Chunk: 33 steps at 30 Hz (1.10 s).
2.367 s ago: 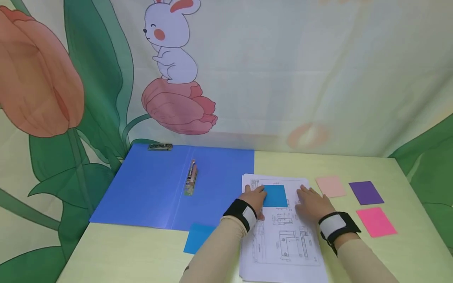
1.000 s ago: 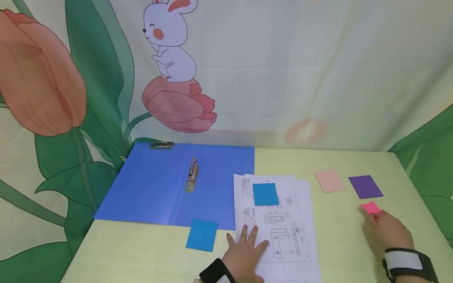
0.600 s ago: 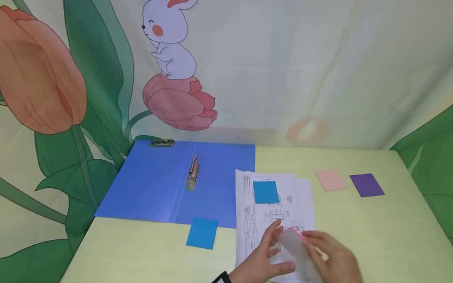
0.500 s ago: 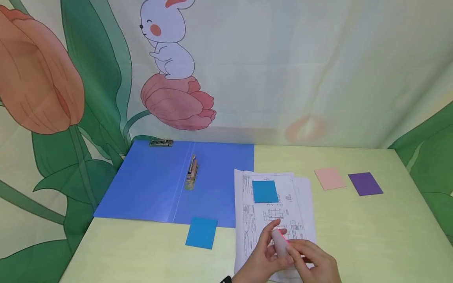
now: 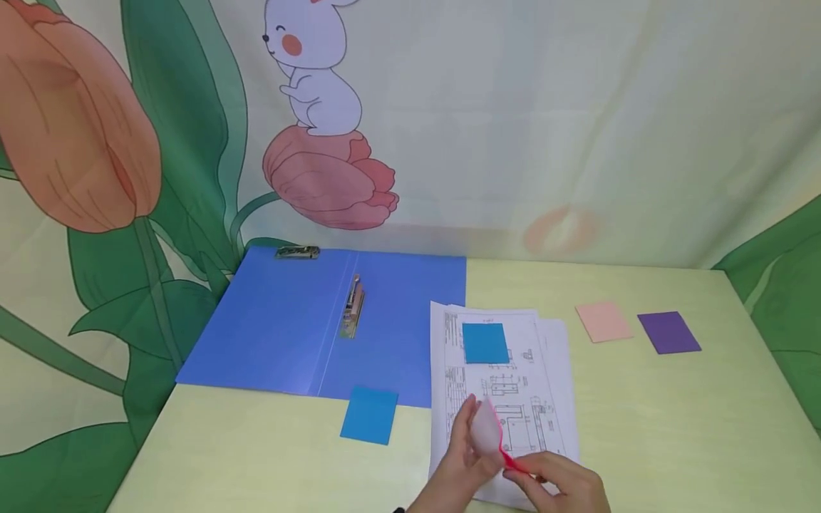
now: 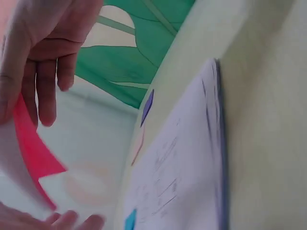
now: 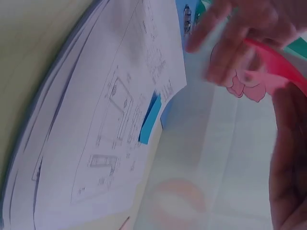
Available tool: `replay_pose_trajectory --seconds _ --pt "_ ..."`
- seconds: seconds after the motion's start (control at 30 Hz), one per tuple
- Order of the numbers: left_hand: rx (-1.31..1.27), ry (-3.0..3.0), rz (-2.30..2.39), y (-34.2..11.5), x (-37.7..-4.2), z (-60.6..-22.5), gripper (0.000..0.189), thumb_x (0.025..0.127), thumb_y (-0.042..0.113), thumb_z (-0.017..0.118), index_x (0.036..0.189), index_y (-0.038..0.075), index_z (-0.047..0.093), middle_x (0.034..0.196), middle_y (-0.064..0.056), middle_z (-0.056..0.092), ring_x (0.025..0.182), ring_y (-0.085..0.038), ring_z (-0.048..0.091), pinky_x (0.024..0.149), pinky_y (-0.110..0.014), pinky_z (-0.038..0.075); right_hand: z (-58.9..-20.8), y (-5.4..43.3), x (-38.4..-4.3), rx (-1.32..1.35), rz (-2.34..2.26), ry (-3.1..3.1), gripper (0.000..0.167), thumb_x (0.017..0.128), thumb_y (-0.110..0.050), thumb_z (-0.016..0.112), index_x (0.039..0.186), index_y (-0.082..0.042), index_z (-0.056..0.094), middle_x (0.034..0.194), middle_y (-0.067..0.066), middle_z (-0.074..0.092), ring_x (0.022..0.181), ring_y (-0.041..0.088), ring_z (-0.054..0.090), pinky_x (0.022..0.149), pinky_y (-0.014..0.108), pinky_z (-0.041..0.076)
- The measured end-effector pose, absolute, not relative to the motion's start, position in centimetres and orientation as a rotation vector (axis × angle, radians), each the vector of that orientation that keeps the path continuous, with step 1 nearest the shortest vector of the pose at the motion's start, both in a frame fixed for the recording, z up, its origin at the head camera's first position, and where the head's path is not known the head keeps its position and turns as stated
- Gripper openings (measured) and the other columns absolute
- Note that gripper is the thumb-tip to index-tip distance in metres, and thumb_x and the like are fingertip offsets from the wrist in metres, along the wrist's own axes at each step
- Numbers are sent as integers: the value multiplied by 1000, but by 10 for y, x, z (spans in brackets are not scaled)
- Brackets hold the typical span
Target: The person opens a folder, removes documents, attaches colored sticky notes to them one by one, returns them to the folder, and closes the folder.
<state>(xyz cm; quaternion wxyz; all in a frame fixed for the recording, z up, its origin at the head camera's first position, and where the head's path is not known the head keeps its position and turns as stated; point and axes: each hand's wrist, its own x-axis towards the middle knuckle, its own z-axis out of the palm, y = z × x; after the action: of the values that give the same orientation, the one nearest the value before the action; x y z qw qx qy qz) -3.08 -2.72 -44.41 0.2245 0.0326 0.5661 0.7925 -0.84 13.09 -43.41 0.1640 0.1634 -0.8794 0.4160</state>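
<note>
A pink sticky note pad (image 5: 485, 427), its whitish back facing up, stands tilted between both hands above the papers. My left hand (image 5: 458, 459) holds the pad at its left side. With thumb and fingers my right hand (image 5: 567, 484) pinches its lower right edge, where bright pink shows. In the left wrist view the pink part (image 6: 38, 151) flares away from the whitish back. Below the hands lies a stack of printed drawings (image 5: 545, 370), with a blue sticky note (image 5: 485, 343) on the top sheet. Fingers blur in the right wrist view.
An open blue folder (image 5: 282, 320) with a metal clip (image 5: 353, 306) lies at the back left, partly under the papers. Another blue note (image 5: 370, 415) sits at its front edge. A pale pink note (image 5: 603, 322) and a purple note (image 5: 669, 332) lie at the right.
The right hand has picked up the pink pad from the table's right side and brought it over the papers. The left hand has left the papers and now holds the pad too.
</note>
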Motion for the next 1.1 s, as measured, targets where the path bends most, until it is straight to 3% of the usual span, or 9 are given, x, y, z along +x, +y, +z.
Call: replay_pose_trajectory --seconds 0.03,0.13,0.27,0.37,0.5,0.7,0.87,0.97,1.1 --pt "121 1701 2161 -27 -31 -443 88 87 37 63 148 14 4 144 -15 23 130 -33 29 103 -49 28 -431 130 -8 397 1203 -2517 27 57 0 84 73 -16 71 73 -19 63 61 -1 54 59 14 48" --pt "112 1799 2146 -29 -33 -438 85 82 27 71 147 20 16 128 -12 40 119 -29 43 98 -45 37 -425 126 -6 267 1314 -2508 26 57 -5 86 67 -21 68 68 -20 61 56 0 51 52 21 47" --pt "86 1463 2211 -34 -38 -434 54 93 14 46 143 18 28 128 -13 43 109 -24 52 88 -37 47 -425 126 -7 355 1494 -2383 29 56 -3 86 67 -22 66 71 -13 61 59 4 53 52 20 47" --pt "136 1246 2203 -39 -39 -432 60 86 7 31 145 15 25 134 -16 40 110 -23 51 84 -31 48 -429 127 -9 493 1581 -2298 33 57 4 83 68 -20 63 79 -5 58 66 7 53 56 17 48" --pt "168 1123 2226 -41 -40 -431 64 80 3 24 144 13 31 132 -15 45 106 -22 54 78 -24 48 -430 125 -9 472 1702 -2339 30 69 2 77 68 -21 60 86 -3 56 74 10 54 60 22 51" --pt "10 1106 2282 -37 -36 -434 58 81 8 25 137 7 43 121 -13 51 102 -22 55 76 -29 51 -421 119 -7 146 1949 -2416 16 82 -2 67 72 -11 56 92 3 58 85 16 56 67 28 53" --pt "-16 1067 2310 -38 -34 -437 57 83 11 23 137 3 41 120 -13 53 100 -21 58 75 -30 52 -422 125 -12 -78 2230 -2235 13 89 -3 58 77 -2 55 96 3 61 87 16 57 68 25 51" --pt "-20 1015 2332 -40 -35 -438 54 85 12 24 135 1 40 119 -14 53 97 -22 60 74 -31 52 -428 133 -16 -134 2472 -1933 15 92 -2 53 78 -6 57 94 -1 63 80 12 57 62 22 49" --pt "-79 939 2401 -56 -40 -440 51 87 13 25 134 0 36 123 -19 51 98 -34 61 81 -43 50 -432 148 -24 -295 2648 -1540 18 95 -7 51 77 -9 55 86 -1 59 74 10 56 59 20 49"
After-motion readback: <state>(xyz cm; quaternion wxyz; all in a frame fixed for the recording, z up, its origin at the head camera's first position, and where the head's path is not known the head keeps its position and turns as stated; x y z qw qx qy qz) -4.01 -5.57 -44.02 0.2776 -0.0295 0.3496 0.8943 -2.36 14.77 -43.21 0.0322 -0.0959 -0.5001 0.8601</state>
